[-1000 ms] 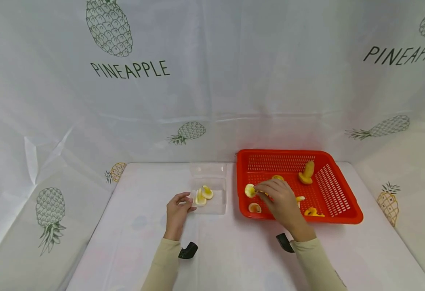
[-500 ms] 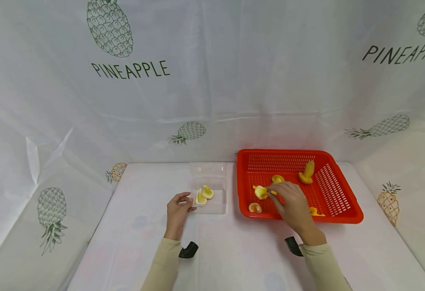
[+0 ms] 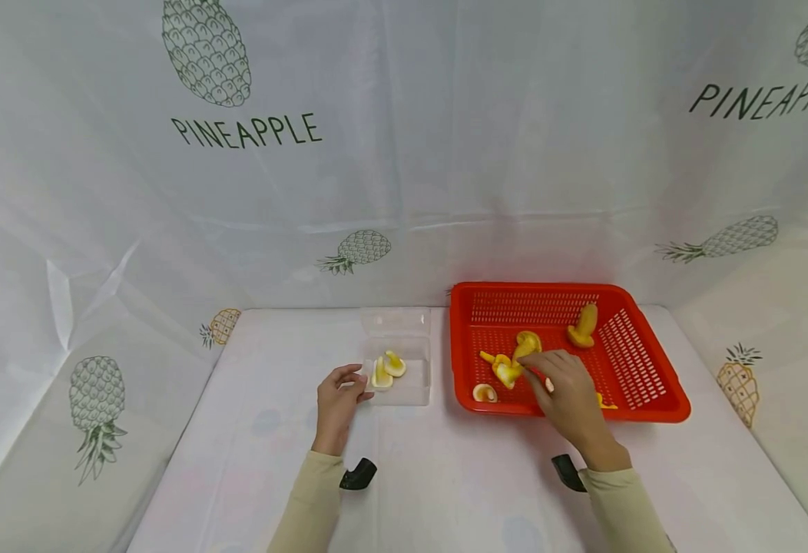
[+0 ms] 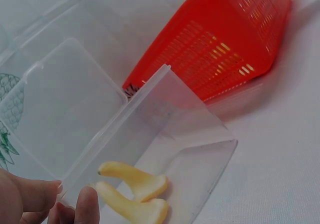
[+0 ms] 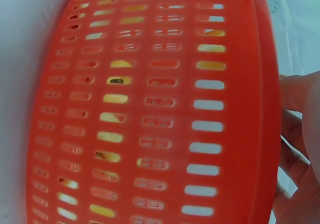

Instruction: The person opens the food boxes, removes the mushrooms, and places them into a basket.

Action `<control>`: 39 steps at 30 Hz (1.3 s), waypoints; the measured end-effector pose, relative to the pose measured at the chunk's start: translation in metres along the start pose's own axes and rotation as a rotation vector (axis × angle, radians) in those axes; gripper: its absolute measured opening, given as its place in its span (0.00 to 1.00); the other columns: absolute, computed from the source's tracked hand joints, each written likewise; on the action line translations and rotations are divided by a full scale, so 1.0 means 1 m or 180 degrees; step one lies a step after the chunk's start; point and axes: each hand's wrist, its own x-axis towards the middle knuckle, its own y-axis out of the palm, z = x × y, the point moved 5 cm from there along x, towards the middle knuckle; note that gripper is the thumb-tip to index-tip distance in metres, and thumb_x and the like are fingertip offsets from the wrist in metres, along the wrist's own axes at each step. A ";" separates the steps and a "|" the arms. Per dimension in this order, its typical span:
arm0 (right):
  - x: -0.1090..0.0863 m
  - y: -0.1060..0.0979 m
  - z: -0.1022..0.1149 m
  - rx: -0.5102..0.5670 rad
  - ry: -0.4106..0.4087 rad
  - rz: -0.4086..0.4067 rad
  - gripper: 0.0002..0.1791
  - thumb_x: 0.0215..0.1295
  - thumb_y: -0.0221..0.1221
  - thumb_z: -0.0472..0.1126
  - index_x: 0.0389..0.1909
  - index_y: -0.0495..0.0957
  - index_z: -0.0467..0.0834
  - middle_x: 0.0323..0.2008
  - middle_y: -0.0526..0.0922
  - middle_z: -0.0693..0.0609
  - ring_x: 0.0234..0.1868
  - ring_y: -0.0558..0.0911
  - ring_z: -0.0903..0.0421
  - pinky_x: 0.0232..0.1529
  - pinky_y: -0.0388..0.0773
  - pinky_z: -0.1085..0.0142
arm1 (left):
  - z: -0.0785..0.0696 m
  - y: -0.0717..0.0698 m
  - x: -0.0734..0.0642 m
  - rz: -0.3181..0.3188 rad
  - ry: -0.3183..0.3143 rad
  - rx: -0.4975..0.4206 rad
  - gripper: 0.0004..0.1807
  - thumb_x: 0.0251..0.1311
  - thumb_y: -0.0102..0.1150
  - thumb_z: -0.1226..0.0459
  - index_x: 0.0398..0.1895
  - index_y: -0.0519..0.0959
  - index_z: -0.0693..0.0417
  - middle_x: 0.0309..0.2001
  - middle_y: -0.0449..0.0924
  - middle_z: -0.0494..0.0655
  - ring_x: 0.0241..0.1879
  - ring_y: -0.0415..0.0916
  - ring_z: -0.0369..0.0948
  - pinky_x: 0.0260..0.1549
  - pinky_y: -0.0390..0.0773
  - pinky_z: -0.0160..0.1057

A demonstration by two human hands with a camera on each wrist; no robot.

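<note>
My left hand (image 3: 338,403) pinches the left wall of a clear plastic box (image 3: 414,393), its lid standing open at the back. Two yellow mushroom pieces (image 4: 132,179) with pale cut faces lie inside, side by side. Over the red basket (image 3: 570,417), the fingertips of my right hand (image 3: 570,395) pinch a yellow mushroom (image 3: 508,374) with a pale, ragged cap. Behind it a curved yellow mushroom (image 3: 528,343) lies on the basket floor. The basket wall hides my right fingertips in the right wrist view.
A pale cut piece (image 3: 485,393) lies at the basket's front left. One thick-stemmed mushroom (image 3: 584,326) leans at the back right. A bright yellow piece (image 3: 607,402) shows partly by the front wall. White table (image 3: 411,476) lies before both containers.
My right hand has moved right and slightly toward me inside the basket, and the pale-capped mushroom has shifted and turned with it. My left hand and the box stay put.
</note>
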 end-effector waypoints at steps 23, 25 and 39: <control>-0.008 0.004 0.004 -0.0016 0.0121 0.0244 0.19 0.51 0.78 0.26 0.44 0.88 0.40 0.42 0.90 0.46 0.46 0.85 0.45 0.48 0.81 0.47 | -0.002 -0.002 0.001 0.0052 -0.0005 -0.0072 0.18 0.70 0.62 0.77 0.61 0.77 0.74 0.41 0.75 0.50 0.30 0.76 0.39 0.32 0.90 0.34; -0.006 0.006 0.010 0.0008 0.0067 0.0230 0.19 0.51 0.78 0.27 0.44 0.88 0.40 0.42 0.90 0.46 0.47 0.85 0.45 0.48 0.81 0.48 | -0.003 -0.001 -0.001 0.0040 -0.0014 -0.0071 0.18 0.70 0.62 0.77 0.61 0.76 0.74 0.41 0.75 0.51 0.30 0.76 0.39 0.32 0.90 0.33; 0.028 0.040 0.068 0.0412 -0.0286 0.0444 0.15 0.59 0.76 0.34 0.47 0.89 0.44 0.46 0.89 0.50 0.51 0.85 0.49 0.55 0.85 0.49 | -0.001 -0.001 -0.002 -0.0001 -0.0039 -0.0033 0.18 0.70 0.61 0.77 0.61 0.76 0.74 0.41 0.75 0.52 0.32 0.77 0.40 0.33 0.90 0.33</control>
